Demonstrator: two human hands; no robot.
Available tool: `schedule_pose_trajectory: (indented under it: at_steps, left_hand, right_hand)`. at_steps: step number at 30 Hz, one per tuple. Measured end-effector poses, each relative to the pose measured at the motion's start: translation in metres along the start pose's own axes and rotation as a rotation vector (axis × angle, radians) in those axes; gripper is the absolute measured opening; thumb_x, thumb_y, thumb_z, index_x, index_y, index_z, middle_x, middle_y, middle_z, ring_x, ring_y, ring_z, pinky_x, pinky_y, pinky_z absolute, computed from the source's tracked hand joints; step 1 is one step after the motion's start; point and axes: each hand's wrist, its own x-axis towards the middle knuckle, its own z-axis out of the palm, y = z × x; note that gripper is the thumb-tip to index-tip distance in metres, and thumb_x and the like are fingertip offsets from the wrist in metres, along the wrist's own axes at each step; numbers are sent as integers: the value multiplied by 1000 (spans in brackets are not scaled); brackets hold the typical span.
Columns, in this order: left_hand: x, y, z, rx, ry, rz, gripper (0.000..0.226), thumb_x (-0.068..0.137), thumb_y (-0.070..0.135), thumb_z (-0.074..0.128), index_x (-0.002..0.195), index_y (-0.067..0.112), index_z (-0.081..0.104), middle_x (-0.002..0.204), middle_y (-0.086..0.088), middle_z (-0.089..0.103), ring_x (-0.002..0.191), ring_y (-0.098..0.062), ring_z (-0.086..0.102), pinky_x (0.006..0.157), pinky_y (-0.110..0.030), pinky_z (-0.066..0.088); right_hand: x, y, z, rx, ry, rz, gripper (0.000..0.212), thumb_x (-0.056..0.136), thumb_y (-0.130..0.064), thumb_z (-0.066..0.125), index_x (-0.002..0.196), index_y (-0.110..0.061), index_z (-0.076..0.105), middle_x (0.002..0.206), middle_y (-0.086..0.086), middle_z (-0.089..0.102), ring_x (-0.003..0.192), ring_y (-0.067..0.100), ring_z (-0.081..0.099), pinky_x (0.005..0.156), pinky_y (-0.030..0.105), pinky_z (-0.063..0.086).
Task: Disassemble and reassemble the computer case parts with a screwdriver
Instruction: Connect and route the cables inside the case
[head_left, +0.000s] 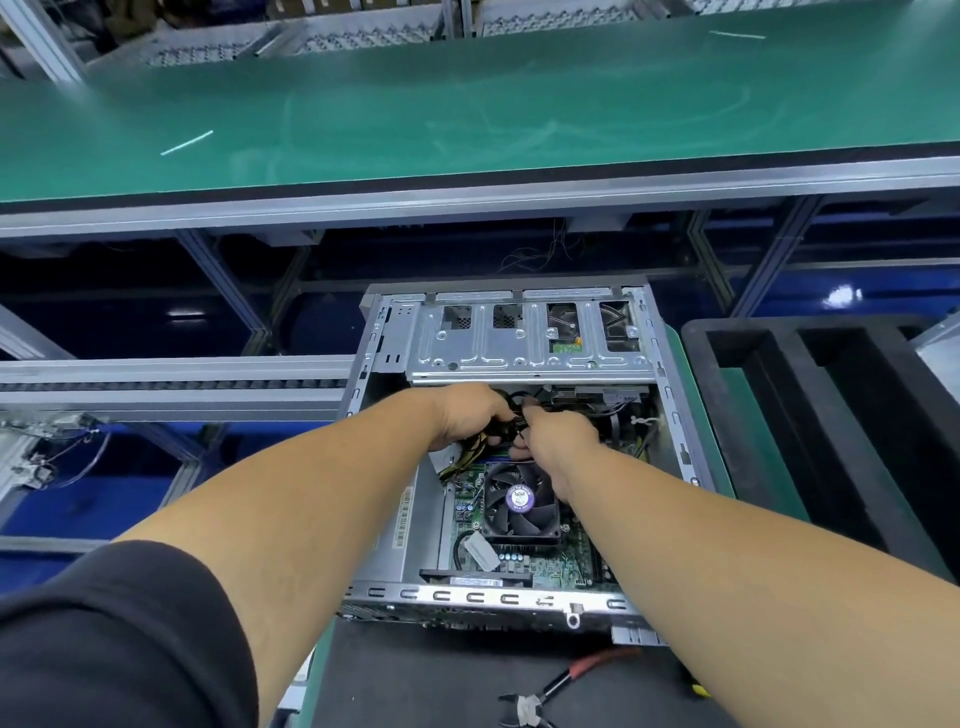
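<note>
Nearest the camera: red-handled pliers (558, 686) on the dark mat (415, 675), just in front of the computer case (395, 332), w/ a bit of yellow beside the right forearm that could be a tool handle, can't tell. No screwdriver in either hand. The case lies on its side, open face up, long axis running away from the person; near end shows the motherboard (550, 564) and CPU fan (519, 501), far end the metal drive cage (530, 343). Both arms reach over the board to the middle of the case, just short of the cage. Left hand (467, 415) has fingers curled round the black cable bundle (511, 428), w/ yellow/black wires (462, 457) trailing out below the palm toward the board. Right hand (558, 434) pinches the same bundle from the other side, fingertips nearly meeting the left's. Looks like a cable or connector step, not a screw step. Bundle sits dead ahead, between the hands, both about equally near; any pull prob. has to come back toward the person, since the cage blocks the far side. Right of the case is a black foam tray (779, 374); beyond it, the green bench top (467, 114).
</note>
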Motion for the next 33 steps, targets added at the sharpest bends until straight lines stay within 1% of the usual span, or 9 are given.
schedule_pose_trajectory:
  at_steps: [5,12,14,18,21,25,28,30,33]
  left_hand:
    - [3,1,0,43,12,-27,4,95,4,59,91,3,61,89,-15,55,84,-24,48,75,-36,37]
    - [5,5,0,297,-50,-9,21,95,14,63,76,14,54,84,-7,52,78,-24,46,67,-32,37]
    - [5,6,-1,374,-53,-5,23,95,19,65,74,20,54,77,0,53,69,-18,49,61,-29,39]
    - [5,5,-1,322,-52,26,22,91,14,63,71,13,53,72,-4,50,68,-20,42,60,-31,34]
    - [6,5,1,399,-19,50,23,94,20,53,71,14,53,72,-2,53,66,-18,45,58,-30,35]
    - [9,1,-3,490,-13,94,24,101,30,51,78,23,54,80,2,57,77,-18,53,59,-27,37]
    - [10,0,-5,510,-27,112,30,105,38,48,81,23,58,81,5,57,73,-10,51,60,-24,36]
    - [11,2,-3,561,-40,108,30,108,36,42,93,17,60,86,4,56,80,-14,52,63,-26,35]
    - [12,4,-1,606,-44,75,36,110,32,36,116,7,62,105,-8,61,93,-22,52,72,-25,34]
  right_hand:
    - [2,1,0,-13,-40,-4,41,106,-43,50,96,-6,62,77,4,66,57,19,69,48,21,42]
    - [6,-7,5,-60,-75,25,57,90,-54,69,108,-1,69,80,11,73,60,26,74,61,29,53]
    - [7,-9,7,-33,-73,40,50,92,-47,68,109,0,68,76,14,75,58,27,74,56,28,53]
    - [3,-14,8,6,-67,48,30,97,-23,57,109,3,67,69,16,73,48,26,70,39,23,48]
    - [2,-15,8,6,-77,32,28,99,-18,52,115,2,64,70,12,68,46,21,66,44,29,56]
    - [6,-11,8,38,-71,18,27,101,-16,51,113,4,65,69,11,62,42,16,61,45,31,58]
    - [6,-9,8,54,-46,5,23,101,-16,52,100,3,65,61,9,60,43,17,61,45,31,58]
    - [6,-7,7,74,-59,-3,23,103,-17,53,91,-1,64,57,7,59,45,18,61,47,32,59]
    - [7,-3,6,99,-118,-20,27,105,-26,56,91,-4,64,66,7,60,56,20,65,58,34,61]
